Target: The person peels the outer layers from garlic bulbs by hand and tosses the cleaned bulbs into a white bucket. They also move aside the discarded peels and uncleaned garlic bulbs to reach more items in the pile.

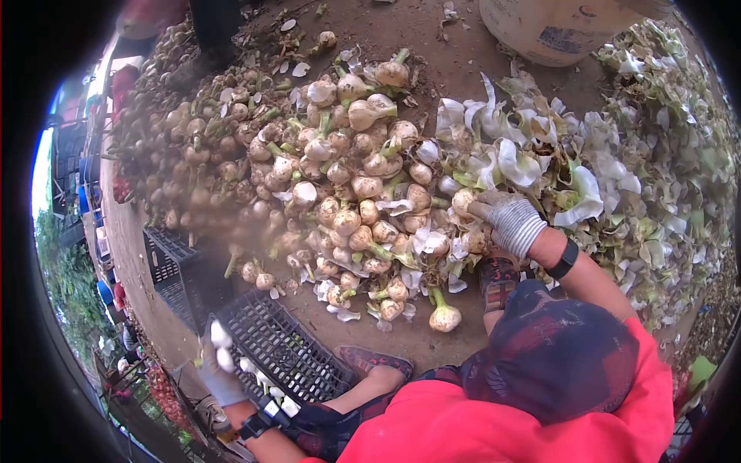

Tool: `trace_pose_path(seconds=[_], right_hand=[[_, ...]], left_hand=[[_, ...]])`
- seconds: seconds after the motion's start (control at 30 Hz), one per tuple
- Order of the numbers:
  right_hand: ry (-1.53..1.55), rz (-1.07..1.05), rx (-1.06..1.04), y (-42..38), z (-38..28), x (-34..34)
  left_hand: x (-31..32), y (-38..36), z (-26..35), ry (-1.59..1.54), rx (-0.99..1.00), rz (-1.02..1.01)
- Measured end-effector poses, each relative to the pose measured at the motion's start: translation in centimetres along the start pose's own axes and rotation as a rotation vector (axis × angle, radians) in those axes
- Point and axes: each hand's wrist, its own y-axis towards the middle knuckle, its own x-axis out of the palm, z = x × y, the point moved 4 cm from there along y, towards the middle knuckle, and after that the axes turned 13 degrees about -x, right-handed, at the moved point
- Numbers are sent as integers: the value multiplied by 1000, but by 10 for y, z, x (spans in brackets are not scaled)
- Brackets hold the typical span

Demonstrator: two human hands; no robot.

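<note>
My right hand (505,220), in a pale striped glove, closes its fingers on a round bulb that looks like garlic (464,201). It is at the right edge of a large heap of dirty bulbs (347,221), many with short green stems. My left hand (220,382), gloved and partly blurred, is beside a black plastic crate (282,339) at lower left. Two clean white bulbs (221,334) show just beyond its fingertips; whether the fingers grip them cannot be made out. More white pieces (270,386) lie in the crate near this hand.
Loose papery husks (671,193) cover the ground on the right. A whitish bucket (556,31) stands at the top. Another black crate (170,270) is at the left, partly blurred. A dark cap (552,351) and shod feet are close below the heap.
</note>
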Motion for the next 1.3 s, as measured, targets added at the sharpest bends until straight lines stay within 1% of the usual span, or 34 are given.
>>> trace_pose_path(seconds=[0.03, 0.07, 0.1, 0.13, 0.17, 0.2, 0.23, 0.27, 0.3, 0.33, 0.37, 0.4, 0.43, 0.47, 0.5, 0.53, 0.57, 0.6, 0.63, 0.67, 0.7, 0.73, 0.8, 0.83, 0.87, 0.9, 0.97, 1.0, 1.03, 1.07, 1.1, 1.17, 1.23, 1.3], right_hand=[[-4, 21, -13, 2, -1, 0], [-1, 24, -13, 3, -2, -2], [-9, -21, -19, 5, -6, -6], [-34, -51, -16, 6, -6, -14], [-76, -38, 9, 6, -4, -6], [-165, -15, -40, 1, 3, 3], [-125, 70, -32, 2, 3, 3], [-76, 122, -1, -1, 4, 0], [-48, 80, 58, -2, -2, -9], [-6, 92, 80, -2, -2, -12], [58, 179, 97, -3, -11, -31], [81, 245, 92, -5, -17, -43], [107, 312, 85, -8, -21, -53], [86, 334, 72, -12, -22, -61], [94, 440, 24, -18, -25, -70], [112, 541, -20, -24, -30, -78], [107, 548, -24, -29, -36, -90], [286, 661, -27, -38, -43, -109], [475, 768, -25, -47, -47, -124], [615, 778, 55, -56, -46, -127], [882, 897, 86, -61, -42, -128], [892, 920, 74, -63, -41, -136], [1035, 904, 123, -62, -38, -151], [1166, 869, 182, -54, -35, -150], [1255, 862, 138, -42, -29, -146], [1346, 854, 94, -29, -25, -138], [1309, 740, 100, -5, -26, -130], [1236, 705, 113, 4, -26, -129], [1387, 717, 83, 14, -18, -111], [1509, 611, 161, 16, -19, -104], [1481, 581, 226, 18, -17, -94], [1429, 517, 353, 22, -14, -74], [1085, 414, 226, 30, -5, -64], [1090, 285, 294, 33, -6, -56]], left_hand=[[-29, 4, -58, -405, -423, 9], [-54, 1, -109, -332, -600, 145], [-71, -2, -155, -276, -626, 220], [-68, -5, -153, -207, -683, 231], [-58, 2, -157, -357, -617, 131], [-24, 17, -127, -519, -478, 73], [5, 20, -84, -510, -441, -23], [45, 6, 5, -648, -453, -220], [71, -4, 79, -757, -473, -417], [97, 16, 93, -865, -411, -608], [107, 8, 161, -636, -91, -632], [115, -2, 228, -390, 254, -556], [122, -13, 294, -229, 549, -425], [118, -28, 356, -235, 838, -266], [128, -33, 403, -484, 705, -593], [139, -37, 450, -821, 473, -927], [149, -42, 497, -1081, 208, -1144], [152, -60, 532, -1129, 420, -1179], [165, -51, 551, -968, 622, -1121], [150, -68, 550, -924, 706, -862], [152, -78, 535, -893, 751, -838], [155, -89, 521, -864, 796, -813], [203, -82, 437, -607, 743, -1034], [239, -78, 389, -425, 891, -1037], [256, -93, 352, -455, 657, -1280], [273, -104, 323, -426, 633, -1242], [294, -112, 284, -693, 238, -1282], [294, -113, 280, -757, 241, -1146], [301, -109, 269, -715, 232, -1041], [307, -111, 262, -759, 190, -1004], [312, -111, 258, -807, 161, -965], [321, -104, 243, -667, 416, -873], [320, -104, 232, -561, 530, -747], [307, -104, 228, -535, 522, -674]])
